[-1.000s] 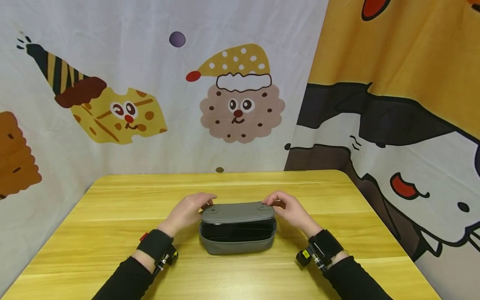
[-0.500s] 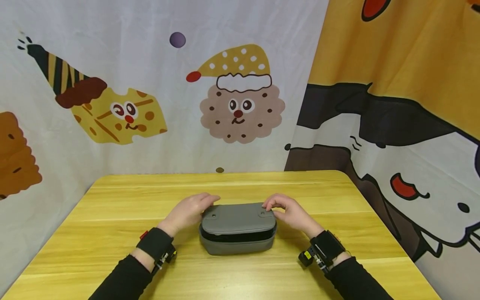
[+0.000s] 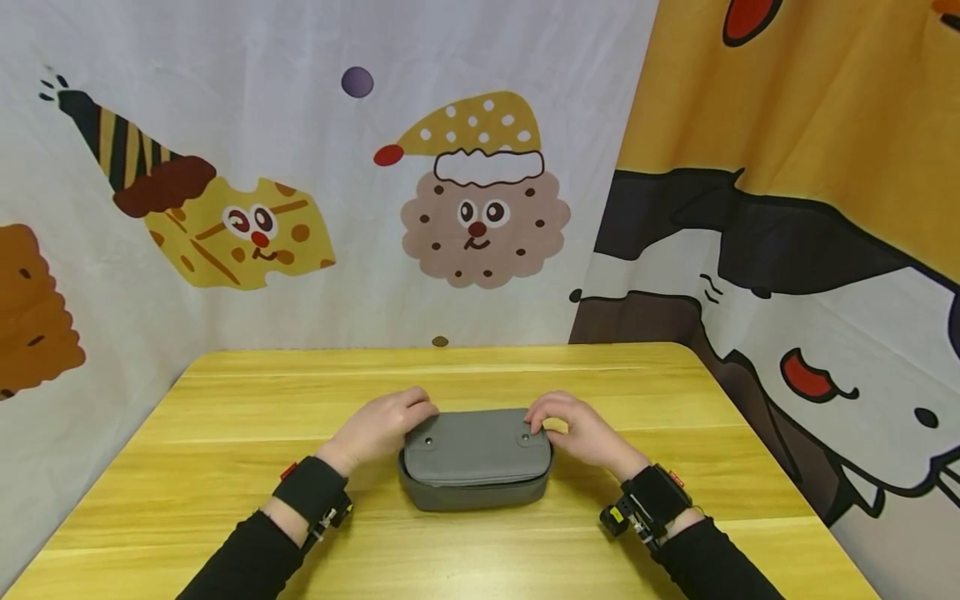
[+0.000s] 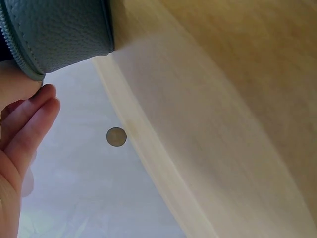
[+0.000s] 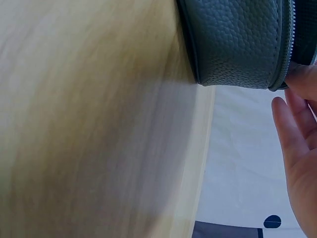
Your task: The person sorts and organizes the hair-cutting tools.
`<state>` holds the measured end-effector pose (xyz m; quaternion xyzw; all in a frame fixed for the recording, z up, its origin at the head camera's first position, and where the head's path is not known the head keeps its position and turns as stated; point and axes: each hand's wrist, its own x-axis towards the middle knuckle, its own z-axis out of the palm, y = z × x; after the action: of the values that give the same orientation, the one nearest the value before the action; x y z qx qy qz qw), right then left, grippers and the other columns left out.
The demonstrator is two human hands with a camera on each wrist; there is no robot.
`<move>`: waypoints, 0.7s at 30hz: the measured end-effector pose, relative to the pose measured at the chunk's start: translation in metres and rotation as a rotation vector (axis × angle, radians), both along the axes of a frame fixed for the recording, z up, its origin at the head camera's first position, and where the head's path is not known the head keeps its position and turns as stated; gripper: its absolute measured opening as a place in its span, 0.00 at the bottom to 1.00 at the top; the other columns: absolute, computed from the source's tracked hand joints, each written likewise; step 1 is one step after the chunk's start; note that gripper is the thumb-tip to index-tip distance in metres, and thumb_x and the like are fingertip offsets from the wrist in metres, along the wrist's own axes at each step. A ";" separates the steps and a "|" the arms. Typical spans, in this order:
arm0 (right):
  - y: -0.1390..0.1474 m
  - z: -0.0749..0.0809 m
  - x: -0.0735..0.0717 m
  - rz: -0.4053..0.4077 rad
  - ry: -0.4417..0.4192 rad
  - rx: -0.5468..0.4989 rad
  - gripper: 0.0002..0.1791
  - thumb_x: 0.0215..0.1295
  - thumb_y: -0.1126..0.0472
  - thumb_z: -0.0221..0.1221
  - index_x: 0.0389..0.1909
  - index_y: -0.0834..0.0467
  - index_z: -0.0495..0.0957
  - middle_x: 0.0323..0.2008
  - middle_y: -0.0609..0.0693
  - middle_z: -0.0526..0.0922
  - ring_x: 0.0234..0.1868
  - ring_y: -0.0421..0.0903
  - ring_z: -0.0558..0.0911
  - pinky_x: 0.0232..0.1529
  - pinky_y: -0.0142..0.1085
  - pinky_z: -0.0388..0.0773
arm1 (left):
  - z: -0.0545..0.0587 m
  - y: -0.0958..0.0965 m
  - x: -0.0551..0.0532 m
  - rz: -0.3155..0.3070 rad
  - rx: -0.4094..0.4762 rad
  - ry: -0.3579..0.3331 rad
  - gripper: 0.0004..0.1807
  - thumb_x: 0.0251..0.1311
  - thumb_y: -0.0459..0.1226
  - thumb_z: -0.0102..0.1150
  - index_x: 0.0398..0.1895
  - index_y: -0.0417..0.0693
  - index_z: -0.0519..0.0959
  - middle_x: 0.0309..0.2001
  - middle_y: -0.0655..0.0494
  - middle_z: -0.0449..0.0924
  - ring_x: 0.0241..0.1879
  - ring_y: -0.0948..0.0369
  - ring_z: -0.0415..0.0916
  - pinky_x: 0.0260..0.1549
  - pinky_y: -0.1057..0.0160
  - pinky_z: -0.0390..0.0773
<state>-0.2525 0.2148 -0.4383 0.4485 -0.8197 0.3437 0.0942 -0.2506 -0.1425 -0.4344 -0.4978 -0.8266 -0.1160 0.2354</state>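
Observation:
A grey leather-look zippered bag (image 3: 477,450) rests on the table, its flat lid down over the opening, with a thin dark gap along the front edge. Two small round studs show on the lid near the back. My left hand (image 3: 381,427) is at the back left corner, its thumb (image 4: 17,82) at the zip edge. At the back right corner, my right hand (image 3: 577,425) pinches the lid with curled fingers. In the right wrist view, the zip teeth (image 5: 289,47) run open beside that thumb. The inside of the bag is hidden.
The yellow wood-grain table (image 3: 480,558) reaches back to a pale curtain (image 3: 285,100) printed with cartoon food. A curtain with a large cartoon animal (image 3: 750,267) hangs on the right. Each wrist wears a black strap (image 3: 312,490) with a small camera.
The lid has swung down toward me, from well raised to nearly flat, covering the dark opening. Both hands stay at the back corners; the right fingers have curled further over the lid.

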 end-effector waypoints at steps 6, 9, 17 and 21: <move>0.000 -0.003 -0.001 0.023 0.070 0.020 0.26 0.47 0.85 0.65 0.33 0.50 0.79 0.45 0.45 0.82 0.51 0.48 0.78 0.53 0.45 0.75 | 0.002 0.001 0.002 0.007 -0.021 -0.012 0.19 0.48 0.17 0.66 0.44 0.40 0.82 0.40 0.49 0.76 0.36 0.59 0.77 0.34 0.65 0.81; 0.000 -0.003 0.000 0.029 0.091 0.040 0.25 0.47 0.85 0.66 0.33 0.50 0.79 0.45 0.45 0.82 0.50 0.48 0.77 0.52 0.43 0.76 | 0.004 0.001 0.005 0.011 -0.033 -0.010 0.18 0.50 0.19 0.67 0.44 0.40 0.83 0.40 0.49 0.75 0.35 0.59 0.77 0.33 0.65 0.80; 0.002 0.000 0.001 0.069 0.132 0.072 0.24 0.51 0.84 0.65 0.36 0.50 0.79 0.48 0.47 0.80 0.52 0.48 0.77 0.54 0.42 0.75 | 0.008 -0.001 0.012 0.064 -0.102 -0.001 0.16 0.56 0.24 0.67 0.48 0.40 0.82 0.41 0.49 0.75 0.35 0.60 0.76 0.31 0.66 0.79; 0.003 0.000 0.002 0.044 0.138 0.054 0.22 0.54 0.83 0.63 0.39 0.52 0.80 0.50 0.51 0.79 0.54 0.50 0.76 0.55 0.43 0.75 | 0.011 -0.004 0.018 0.139 -0.109 -0.028 0.22 0.51 0.22 0.68 0.52 0.38 0.80 0.44 0.48 0.77 0.39 0.57 0.78 0.35 0.62 0.81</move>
<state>-0.2505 0.2175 -0.4379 0.4914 -0.8102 0.2915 0.1309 -0.2323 -0.1461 -0.4233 -0.4497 -0.8675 -0.0615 0.2037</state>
